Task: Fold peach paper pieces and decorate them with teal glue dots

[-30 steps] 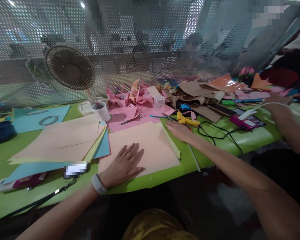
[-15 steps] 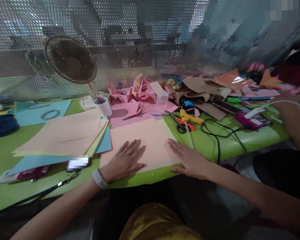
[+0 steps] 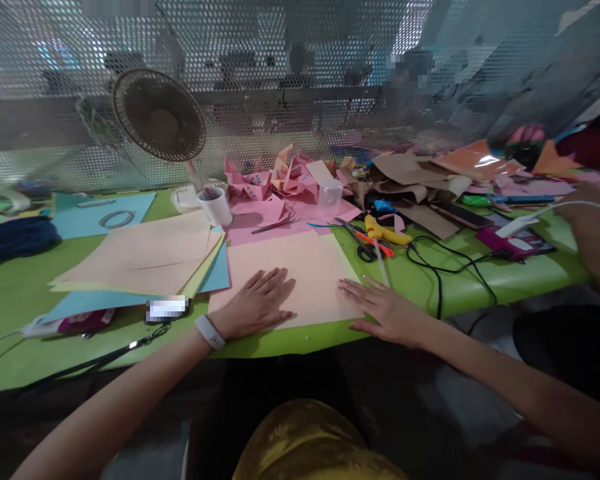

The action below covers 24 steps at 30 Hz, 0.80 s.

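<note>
While scissors (image 3: 365,248) lie just beyond the paper (image 3: 290,270), the left hand (image 3: 257,303) and right hand (image 3: 380,308) press flat and unclenched on its near corners atop the desk (image 3: 10,300).

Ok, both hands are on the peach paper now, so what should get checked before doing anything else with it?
1. Left hand flat on the peach sheet: ok.
2. Right hand pressing the sheet's right corner: ok, though part of the hand lies on the green table.
3. Sheet lying flat, no curl showing: ok.
4. Sheet's near edge lined up with the table edge: cannot tell.
5. Scissors and yellow glue gun off the sheet: ok, they lie just beyond its far right corner.
6. White cup clear of the sheet: ok, but it stands close to the paper stack.
</note>
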{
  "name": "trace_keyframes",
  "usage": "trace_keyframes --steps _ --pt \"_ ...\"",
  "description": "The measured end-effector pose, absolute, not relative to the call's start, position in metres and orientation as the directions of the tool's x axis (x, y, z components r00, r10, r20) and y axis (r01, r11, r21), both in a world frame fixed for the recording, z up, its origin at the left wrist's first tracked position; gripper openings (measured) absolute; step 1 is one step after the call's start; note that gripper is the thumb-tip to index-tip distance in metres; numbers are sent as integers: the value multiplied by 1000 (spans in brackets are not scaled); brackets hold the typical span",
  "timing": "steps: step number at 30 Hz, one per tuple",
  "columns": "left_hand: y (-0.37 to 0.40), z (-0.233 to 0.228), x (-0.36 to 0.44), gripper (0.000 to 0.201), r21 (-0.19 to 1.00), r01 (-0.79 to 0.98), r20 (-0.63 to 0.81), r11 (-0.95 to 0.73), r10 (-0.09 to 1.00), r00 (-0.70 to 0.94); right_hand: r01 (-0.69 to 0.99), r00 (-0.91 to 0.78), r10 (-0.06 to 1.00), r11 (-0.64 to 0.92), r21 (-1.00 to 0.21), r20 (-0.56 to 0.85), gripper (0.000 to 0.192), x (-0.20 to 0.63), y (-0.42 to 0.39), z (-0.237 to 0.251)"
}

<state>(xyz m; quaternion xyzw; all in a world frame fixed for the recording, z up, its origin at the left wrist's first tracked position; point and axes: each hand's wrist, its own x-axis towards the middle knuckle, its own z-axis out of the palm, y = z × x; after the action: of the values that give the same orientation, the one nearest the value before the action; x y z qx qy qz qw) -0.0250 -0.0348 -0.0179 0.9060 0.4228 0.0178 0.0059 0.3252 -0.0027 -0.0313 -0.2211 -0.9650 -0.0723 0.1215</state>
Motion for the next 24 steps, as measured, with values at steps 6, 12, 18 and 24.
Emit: trace_keyframes --steps 6,12,18,24 --pt "-35 -13 -17 72 112 756 3 -645 761 649 394 -851 278 899 191 446 49 324 -15 -39" --pt "-38 13 -14 89 276 681 -68 -678 693 718 400 -775 259 907 130 577 38 333 -10 -14" --pt "-46 19 -15 44 261 646 52 -718 678 733 554 -614 384 832 29 690 26 345 -1 32" --pt "-31 56 -13 39 37 619 332 -785 594 733 592 -489 507 791 -158 710 29 357 -10 62"
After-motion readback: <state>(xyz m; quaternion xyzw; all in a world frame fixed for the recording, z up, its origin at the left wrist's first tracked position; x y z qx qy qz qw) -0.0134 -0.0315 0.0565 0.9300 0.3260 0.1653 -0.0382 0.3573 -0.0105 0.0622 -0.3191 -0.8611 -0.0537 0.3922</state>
